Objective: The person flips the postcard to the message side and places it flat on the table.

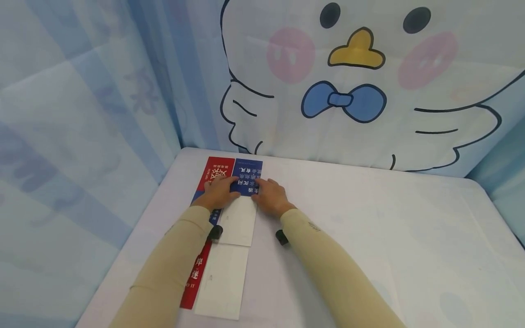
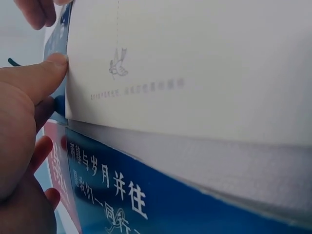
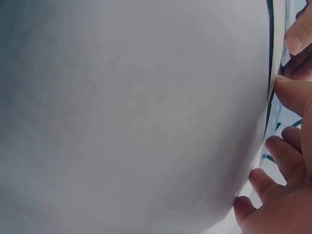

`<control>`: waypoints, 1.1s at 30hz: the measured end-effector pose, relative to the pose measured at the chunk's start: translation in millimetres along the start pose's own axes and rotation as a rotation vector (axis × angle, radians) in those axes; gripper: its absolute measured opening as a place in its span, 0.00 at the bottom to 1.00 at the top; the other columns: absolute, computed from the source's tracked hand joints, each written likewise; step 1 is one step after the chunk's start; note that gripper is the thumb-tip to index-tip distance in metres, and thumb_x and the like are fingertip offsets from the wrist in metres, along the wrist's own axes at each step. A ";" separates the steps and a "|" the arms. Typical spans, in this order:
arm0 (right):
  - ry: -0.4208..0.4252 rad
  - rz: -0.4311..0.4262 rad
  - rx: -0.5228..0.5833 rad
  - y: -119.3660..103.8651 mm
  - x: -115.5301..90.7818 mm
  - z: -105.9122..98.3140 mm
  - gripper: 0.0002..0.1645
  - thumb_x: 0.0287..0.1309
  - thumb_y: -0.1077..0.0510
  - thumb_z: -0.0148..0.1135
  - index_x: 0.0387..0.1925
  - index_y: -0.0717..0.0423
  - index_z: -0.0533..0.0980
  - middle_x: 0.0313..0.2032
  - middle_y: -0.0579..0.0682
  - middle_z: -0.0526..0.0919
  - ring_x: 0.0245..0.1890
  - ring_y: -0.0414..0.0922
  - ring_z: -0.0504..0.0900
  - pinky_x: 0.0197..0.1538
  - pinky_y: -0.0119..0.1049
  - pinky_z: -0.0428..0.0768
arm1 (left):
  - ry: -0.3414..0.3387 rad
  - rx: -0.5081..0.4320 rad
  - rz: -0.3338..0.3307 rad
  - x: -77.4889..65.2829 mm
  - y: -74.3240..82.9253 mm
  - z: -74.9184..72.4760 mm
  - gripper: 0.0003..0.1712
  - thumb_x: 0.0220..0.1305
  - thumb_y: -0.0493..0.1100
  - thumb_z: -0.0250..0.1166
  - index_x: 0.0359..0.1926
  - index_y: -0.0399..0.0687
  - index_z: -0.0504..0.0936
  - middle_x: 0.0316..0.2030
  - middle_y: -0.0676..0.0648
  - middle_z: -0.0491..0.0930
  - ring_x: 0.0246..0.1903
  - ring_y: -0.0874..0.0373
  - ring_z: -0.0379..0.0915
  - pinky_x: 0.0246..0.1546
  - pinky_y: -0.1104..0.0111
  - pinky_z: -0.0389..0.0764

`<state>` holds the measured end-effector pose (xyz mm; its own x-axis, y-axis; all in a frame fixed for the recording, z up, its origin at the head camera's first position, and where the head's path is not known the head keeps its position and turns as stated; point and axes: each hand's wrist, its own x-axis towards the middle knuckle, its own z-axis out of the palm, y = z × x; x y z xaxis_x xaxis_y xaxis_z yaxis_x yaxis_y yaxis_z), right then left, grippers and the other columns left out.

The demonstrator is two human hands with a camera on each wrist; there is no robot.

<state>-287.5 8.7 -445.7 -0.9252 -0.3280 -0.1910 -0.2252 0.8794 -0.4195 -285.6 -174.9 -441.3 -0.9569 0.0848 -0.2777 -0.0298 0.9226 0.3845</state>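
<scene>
Beige sleeves (image 1: 328, 259) stretched over the white worktop (image 1: 393, 228), where a column of red and blue cards (image 1: 217, 166) lay beside two pale cards (image 1: 223, 282); the left hand (image 1: 217, 193) and right hand (image 1: 271, 197), each grip loose and spread, touched opposite sides of the blue lettered card (image 1: 248, 173), which lay just beyond the pale pair

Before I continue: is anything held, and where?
Nothing visibly gripped; left hand and right hand touch opposite side edges of the dark blue rectangular printed card.
</scene>
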 end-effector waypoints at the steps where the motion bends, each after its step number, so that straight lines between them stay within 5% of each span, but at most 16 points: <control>1: -0.001 -0.001 -0.002 -0.2 -0.2 0.0 0.36 0.71 0.47 0.58 0.75 0.52 0.62 0.71 0.55 0.67 0.74 0.55 0.58 0.73 0.53 0.57 | 0.003 -0.002 0.001 0.0 0.1 0.1 0.37 0.70 0.53 0.64 0.75 0.51 0.64 0.72 0.39 0.62 0.74 0.41 0.46 0.70 0.38 0.43; 14: 0.013 0.021 -0.023 -2.0 3.0 2.0 0.35 0.71 0.47 0.57 0.74 0.51 0.63 0.70 0.54 0.69 0.73 0.55 0.59 0.72 0.53 0.58 | -0.020 0.013 -0.013 -1.7 0.6 -2.8 0.38 0.69 0.53 0.64 0.76 0.53 0.63 0.72 0.38 0.61 0.73 0.41 0.46 0.70 0.38 0.44; 33: 0.013 0.005 -0.088 -1.1 6.8 1.7 0.31 0.73 0.47 0.54 0.73 0.51 0.66 0.68 0.52 0.71 0.72 0.55 0.62 0.70 0.54 0.62 | 0.050 0.038 0.014 3.6 -0.3 0.4 0.34 0.69 0.52 0.64 0.73 0.51 0.68 0.70 0.40 0.67 0.73 0.42 0.49 0.70 0.38 0.38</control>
<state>-293.0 4.9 -448.1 -0.9299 -0.3200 -0.1814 -0.2464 0.9080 -0.3388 -288.9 -174.7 -442.8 -0.9704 0.0801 -0.2279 -0.0061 0.9351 0.3545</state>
